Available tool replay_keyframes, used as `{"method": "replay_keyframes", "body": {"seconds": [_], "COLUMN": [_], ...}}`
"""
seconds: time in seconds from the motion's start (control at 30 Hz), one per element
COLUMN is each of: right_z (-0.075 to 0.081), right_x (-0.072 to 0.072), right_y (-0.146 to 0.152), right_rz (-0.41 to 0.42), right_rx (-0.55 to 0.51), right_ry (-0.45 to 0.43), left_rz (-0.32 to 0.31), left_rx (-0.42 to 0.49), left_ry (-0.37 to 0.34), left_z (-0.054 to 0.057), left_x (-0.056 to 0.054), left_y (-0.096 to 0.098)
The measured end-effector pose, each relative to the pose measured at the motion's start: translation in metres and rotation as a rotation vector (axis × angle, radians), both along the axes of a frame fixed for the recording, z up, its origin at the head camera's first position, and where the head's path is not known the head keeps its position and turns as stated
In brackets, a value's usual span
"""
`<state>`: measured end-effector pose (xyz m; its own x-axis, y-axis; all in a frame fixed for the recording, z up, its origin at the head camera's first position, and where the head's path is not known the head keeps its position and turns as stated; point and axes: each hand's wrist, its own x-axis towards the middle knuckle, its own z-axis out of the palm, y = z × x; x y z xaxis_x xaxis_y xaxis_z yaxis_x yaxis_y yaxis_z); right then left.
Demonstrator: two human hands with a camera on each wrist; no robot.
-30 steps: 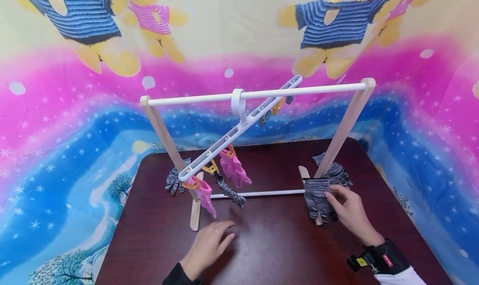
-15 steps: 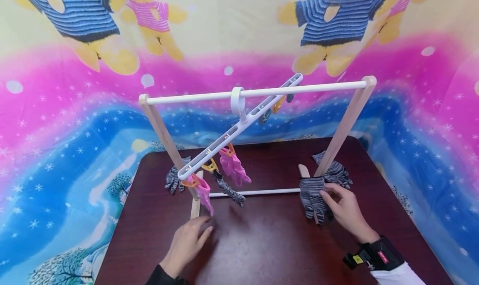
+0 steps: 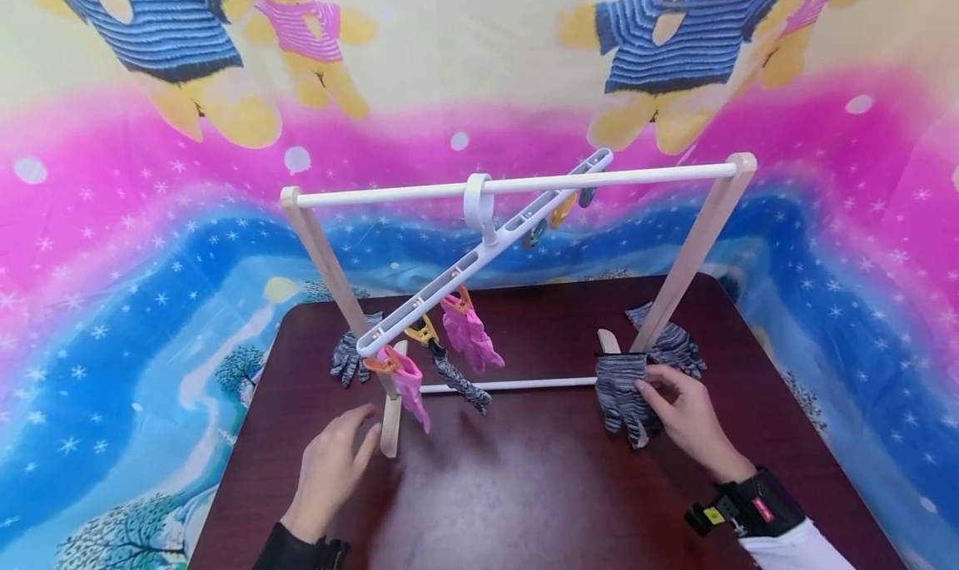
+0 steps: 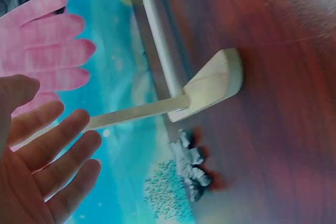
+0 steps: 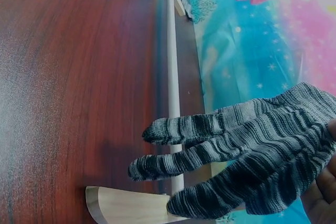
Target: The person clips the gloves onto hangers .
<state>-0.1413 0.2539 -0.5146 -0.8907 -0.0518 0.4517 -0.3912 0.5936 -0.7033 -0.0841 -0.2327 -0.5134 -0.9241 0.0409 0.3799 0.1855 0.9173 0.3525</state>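
My right hand (image 3: 691, 416) pinches a grey-and-black striped knit glove (image 3: 620, 391) near its cuff, beside the stand's right leg. In the right wrist view this glove (image 5: 252, 145) hangs with its fingers spread. Over the table's left side, my left hand (image 3: 330, 466) holds nothing; its fingers (image 4: 63, 150) look relaxed in the left wrist view. A white clip hanger (image 3: 449, 279) hangs from the stand's top bar. Orange clips hold two pink gloves (image 3: 468, 333) (image 3: 409, 387), and a yellow clip (image 3: 423, 330) between them holds a rolled striped glove (image 3: 459, 379).
The wooden stand (image 3: 693, 250) has a white top bar (image 3: 622, 177) and a low crossbar (image 3: 517, 384). Striped gloves lie behind its left leg (image 3: 346, 359) and right leg (image 3: 674, 345). Unused clips (image 3: 562, 210) hang at the hanger's far end. A printed curtain surrounds the dark table (image 3: 517, 487).
My left hand has moved left, away from below the hanging gloves. The right hand has shifted slightly left with the striped glove.
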Motion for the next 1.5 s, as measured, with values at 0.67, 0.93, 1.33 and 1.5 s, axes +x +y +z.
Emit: {"method": "replay_keyframes", "body": {"seconds": [0.67, 0.93, 1.33, 1.5], "right_z": [0.006, 0.009, 0.008, 0.008], "right_x": [-0.03, -0.037, -0.041, -0.042], "right_y": [-0.026, -0.034, -0.034, -0.035], "right_rz": [0.062, 0.079, 0.094, 0.1], "right_rx": [0.029, 0.014, 0.028, 0.032], "right_ry": [0.017, -0.037, -0.061, -0.065], "left_rz": [-0.021, -0.039, -0.142, -0.194], "left_rx": [0.157, 0.186, 0.131, 0.124], "left_ry": [0.186, 0.199, 0.267, 0.305], "left_z": [0.054, 0.067, 0.081, 0.08], "left_x": [-0.03, -0.033, -0.037, -0.038], "left_y": [-0.002, -0.001, 0.009, 0.011]}}
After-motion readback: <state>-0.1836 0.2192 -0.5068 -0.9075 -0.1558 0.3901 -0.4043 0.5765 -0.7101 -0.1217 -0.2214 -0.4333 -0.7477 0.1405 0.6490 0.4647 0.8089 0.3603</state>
